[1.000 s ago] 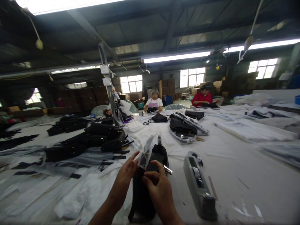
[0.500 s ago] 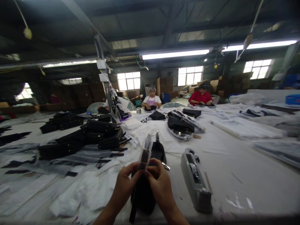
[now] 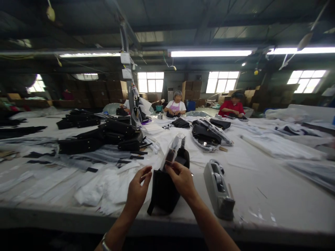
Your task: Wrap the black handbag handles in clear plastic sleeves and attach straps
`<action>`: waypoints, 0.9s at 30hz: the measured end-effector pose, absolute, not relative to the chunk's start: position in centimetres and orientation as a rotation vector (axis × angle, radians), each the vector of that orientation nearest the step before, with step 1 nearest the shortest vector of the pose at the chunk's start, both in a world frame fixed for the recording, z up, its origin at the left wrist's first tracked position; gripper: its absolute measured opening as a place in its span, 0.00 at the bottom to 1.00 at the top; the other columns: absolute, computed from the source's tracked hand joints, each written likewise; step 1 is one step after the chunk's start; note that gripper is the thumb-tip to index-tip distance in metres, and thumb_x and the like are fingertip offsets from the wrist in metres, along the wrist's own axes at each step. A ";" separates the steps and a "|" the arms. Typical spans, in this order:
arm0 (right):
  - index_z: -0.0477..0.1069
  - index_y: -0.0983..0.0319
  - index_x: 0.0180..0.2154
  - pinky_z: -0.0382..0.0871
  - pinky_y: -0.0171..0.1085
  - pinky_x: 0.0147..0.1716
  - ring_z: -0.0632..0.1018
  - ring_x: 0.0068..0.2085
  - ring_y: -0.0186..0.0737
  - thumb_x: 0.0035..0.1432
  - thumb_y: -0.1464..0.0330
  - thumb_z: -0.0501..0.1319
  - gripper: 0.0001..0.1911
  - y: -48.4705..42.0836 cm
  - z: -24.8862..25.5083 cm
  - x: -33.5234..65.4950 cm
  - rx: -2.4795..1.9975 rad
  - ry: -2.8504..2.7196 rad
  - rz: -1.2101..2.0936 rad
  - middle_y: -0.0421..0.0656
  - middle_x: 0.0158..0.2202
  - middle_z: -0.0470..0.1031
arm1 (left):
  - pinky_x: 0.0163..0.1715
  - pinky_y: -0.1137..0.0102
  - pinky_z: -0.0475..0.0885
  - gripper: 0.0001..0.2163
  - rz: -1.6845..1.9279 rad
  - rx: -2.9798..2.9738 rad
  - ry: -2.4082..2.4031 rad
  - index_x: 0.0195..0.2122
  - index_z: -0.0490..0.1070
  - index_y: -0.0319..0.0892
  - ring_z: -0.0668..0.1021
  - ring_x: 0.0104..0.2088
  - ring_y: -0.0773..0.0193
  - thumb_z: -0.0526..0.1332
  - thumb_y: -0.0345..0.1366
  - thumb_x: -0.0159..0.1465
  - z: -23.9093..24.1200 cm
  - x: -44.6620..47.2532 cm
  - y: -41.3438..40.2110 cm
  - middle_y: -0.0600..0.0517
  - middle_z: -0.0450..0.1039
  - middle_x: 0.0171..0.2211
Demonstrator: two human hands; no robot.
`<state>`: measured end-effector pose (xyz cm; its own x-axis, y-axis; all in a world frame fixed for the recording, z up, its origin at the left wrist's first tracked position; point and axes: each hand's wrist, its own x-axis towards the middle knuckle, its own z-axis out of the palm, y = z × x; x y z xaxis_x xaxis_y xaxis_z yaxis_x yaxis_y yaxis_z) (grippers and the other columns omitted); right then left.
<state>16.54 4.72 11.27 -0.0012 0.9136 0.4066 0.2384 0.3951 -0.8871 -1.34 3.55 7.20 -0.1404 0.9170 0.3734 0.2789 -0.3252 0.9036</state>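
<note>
A black bag (image 3: 166, 193) stands near the table's front edge. From its top rises a handle (image 3: 171, 153) wrapped in clear plastic, its dark brown lower part showing through. My right hand (image 3: 181, 176) pinches the base of this wrapped handle between thumb and fingers. Left of the bag, my left hand (image 3: 139, 184) is raised and empty, thumb and fingers apart, touching nothing. A grey tape dispenser (image 3: 218, 190) with a roll in it sits just right of the bag.
Crumpled white tissue paper (image 3: 96, 188) lies to the left. Behind it are piled black bags (image 3: 102, 137) and plastic-wrapped straps. Another black bag (image 3: 205, 134) lies farther ahead. White sheets (image 3: 278, 144) are stacked at right. Two co-workers (image 3: 176, 107) sit across the table, handling black items.
My left hand has let go of the wrapped handle and moved left, its fingers parting. My right hand still pinches it. The camera view has shifted, showing the table's front edge.
</note>
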 end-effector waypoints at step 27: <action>0.78 0.58 0.38 0.69 0.37 0.36 0.79 0.37 0.44 0.54 0.70 0.65 0.08 5.6 9.8 18.0 -1.135 -2.064 0.653 0.40 0.35 0.81 | 0.40 0.69 0.74 0.13 1.422 1.334 1.221 0.39 0.77 0.40 0.80 0.40 0.57 0.67 0.44 0.58 2.9 0.2 1.8 0.49 0.80 0.36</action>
